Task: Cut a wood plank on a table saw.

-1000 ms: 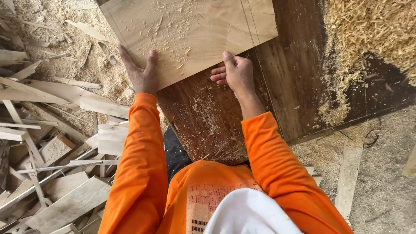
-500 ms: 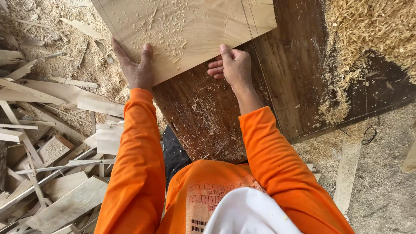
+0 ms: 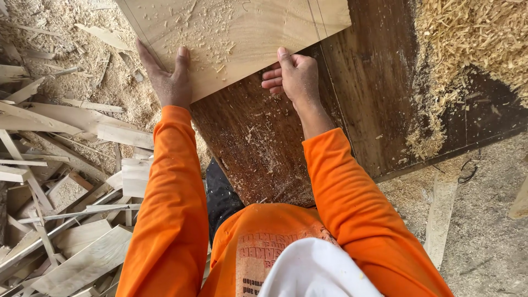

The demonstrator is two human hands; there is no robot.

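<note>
A pale wooden board (image 3: 236,33) dusted with shavings lies flat on a dark brown table top (image 3: 363,104). My left hand (image 3: 168,80) grips the board's near left corner, thumb on top and fingers along its left edge. My right hand (image 3: 294,77) rests against the board's near edge, thumb on the face and the other fingers curled beneath. Both arms wear orange sleeves. The far part of the board runs out of the frame.
A heap of wood shavings (image 3: 473,55) covers the table's right side. Left of the table, offcut strips and planks (image 3: 60,181) lie piled on a sawdust-covered floor. A loose plank (image 3: 440,214) lies on the grey floor at the right.
The board has slid away from me across the table, with both hands following it forward. The grips look the same.
</note>
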